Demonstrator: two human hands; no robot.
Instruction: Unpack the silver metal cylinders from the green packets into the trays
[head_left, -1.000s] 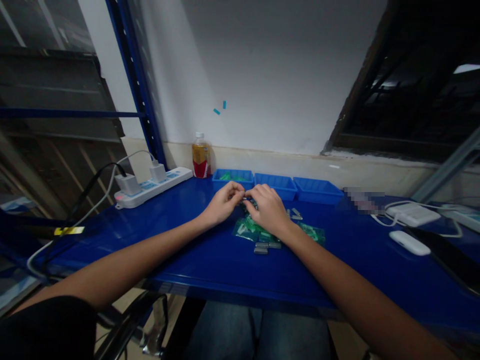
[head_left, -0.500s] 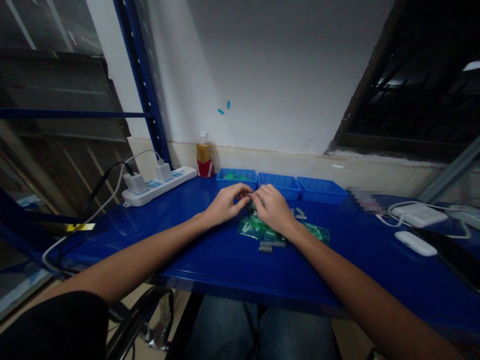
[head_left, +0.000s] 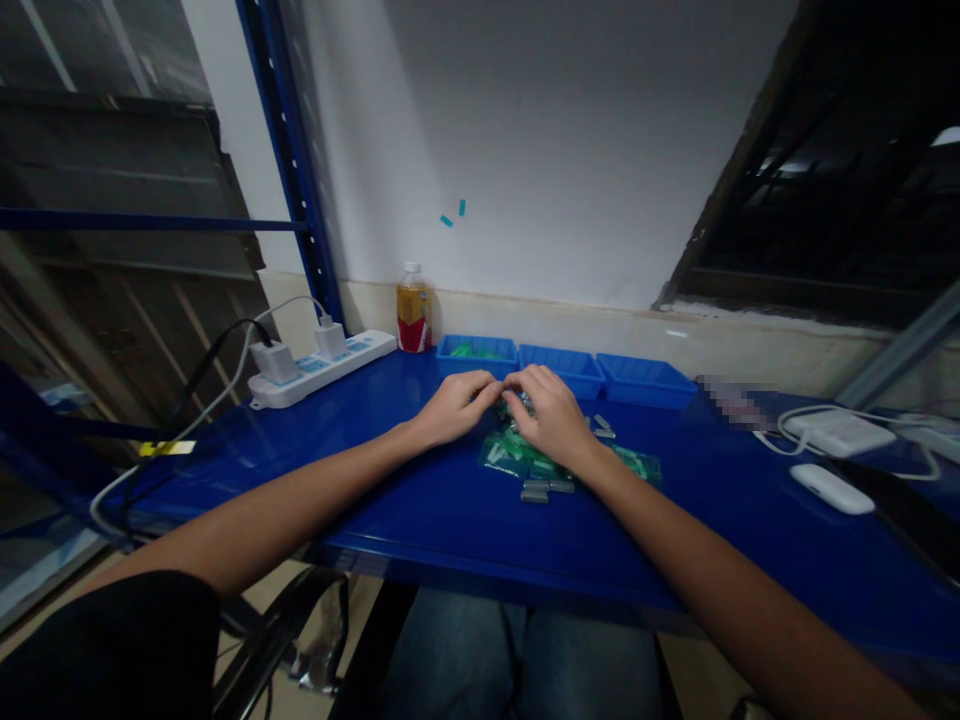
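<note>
My left hand (head_left: 456,407) and my right hand (head_left: 551,415) meet fingertip to fingertip above the blue table. Both are closed in a pinch; whatever lies between the fingertips is too small to make out. Beneath and beside them lie green plastic pieces (head_left: 508,448), some seemingly on or in clear green bags, partly hidden by my right hand. Small grey metal bars (head_left: 535,492) rest in front of the green heap. More grey metal bars (head_left: 602,424) lie to the right of my right hand.
Along the wall stand a blue tray (head_left: 480,364) with green pieces and two more blue trays (head_left: 645,388). A drink bottle (head_left: 414,312) and a white power strip (head_left: 322,370) stand left. A white case (head_left: 832,488), a white charger (head_left: 836,432) and cables lie right.
The view has shifted slightly, so everything sits a little farther right. My hands stay together in nearly the same place, with only small finger movement.
</note>
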